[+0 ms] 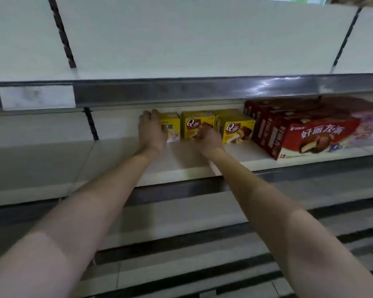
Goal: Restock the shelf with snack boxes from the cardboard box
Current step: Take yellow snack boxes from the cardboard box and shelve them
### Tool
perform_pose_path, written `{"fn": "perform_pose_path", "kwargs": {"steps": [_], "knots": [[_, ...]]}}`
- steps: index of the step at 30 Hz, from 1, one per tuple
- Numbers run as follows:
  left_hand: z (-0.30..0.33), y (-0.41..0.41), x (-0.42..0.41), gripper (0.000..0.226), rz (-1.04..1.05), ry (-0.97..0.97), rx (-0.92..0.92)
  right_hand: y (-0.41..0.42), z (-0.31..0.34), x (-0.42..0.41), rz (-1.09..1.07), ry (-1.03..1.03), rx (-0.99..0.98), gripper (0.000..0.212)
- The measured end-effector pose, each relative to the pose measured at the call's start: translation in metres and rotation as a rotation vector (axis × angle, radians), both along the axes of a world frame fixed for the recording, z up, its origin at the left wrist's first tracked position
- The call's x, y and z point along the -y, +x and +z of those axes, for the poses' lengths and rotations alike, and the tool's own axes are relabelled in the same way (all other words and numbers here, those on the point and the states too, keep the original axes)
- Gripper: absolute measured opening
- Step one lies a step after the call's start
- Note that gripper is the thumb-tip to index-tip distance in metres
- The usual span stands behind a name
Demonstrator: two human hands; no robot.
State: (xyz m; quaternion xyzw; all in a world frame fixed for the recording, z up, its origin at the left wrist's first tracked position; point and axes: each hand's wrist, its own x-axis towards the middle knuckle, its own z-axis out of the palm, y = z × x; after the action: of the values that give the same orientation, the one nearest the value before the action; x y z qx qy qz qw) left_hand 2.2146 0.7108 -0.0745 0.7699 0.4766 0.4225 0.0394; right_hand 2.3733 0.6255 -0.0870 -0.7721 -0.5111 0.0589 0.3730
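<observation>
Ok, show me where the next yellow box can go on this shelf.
Bare shelf lies left of the left hand, out to the slotted upright. The front strip is free too. Rightward is crowded: yellow boxes, then red boxes.

Yellow snack boxes upright, rowed at shelf back.

The shelf is white, with a grey metal strip along its front edge, and the back panel above is plain white, crossed by dark slotted uprights. Three small snack boxes are bright yellow, two printed with a red heart-shaped logo and a brown cake picture. To their right, the large boxes are deep red with white lettering and a chocolate-brown pie image. Beyond them sits a pale pink and lilac pack.
</observation>
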Motion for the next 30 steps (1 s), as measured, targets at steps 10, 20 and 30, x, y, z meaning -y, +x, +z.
{"fn": "perform_pose_path", "kwargs": {"steps": [10, 20, 30], "knots": [[-0.001, 0.081, 0.061, 0.033, -0.396, -0.164, -0.267, 0.085, -0.001, 0.031, -0.225, -0.197, 0.095, 0.054], [-0.003, 0.124, 0.097, 0.048, -0.393, -0.208, -0.380, 0.105, -0.006, 0.049, 0.036, -0.126, 0.065, 0.039], [0.007, 0.167, 0.142, 0.013, -0.605, -0.250, -0.156, 0.100, -0.003, 0.128, -0.160, 0.230, 0.103, 0.023]]}}
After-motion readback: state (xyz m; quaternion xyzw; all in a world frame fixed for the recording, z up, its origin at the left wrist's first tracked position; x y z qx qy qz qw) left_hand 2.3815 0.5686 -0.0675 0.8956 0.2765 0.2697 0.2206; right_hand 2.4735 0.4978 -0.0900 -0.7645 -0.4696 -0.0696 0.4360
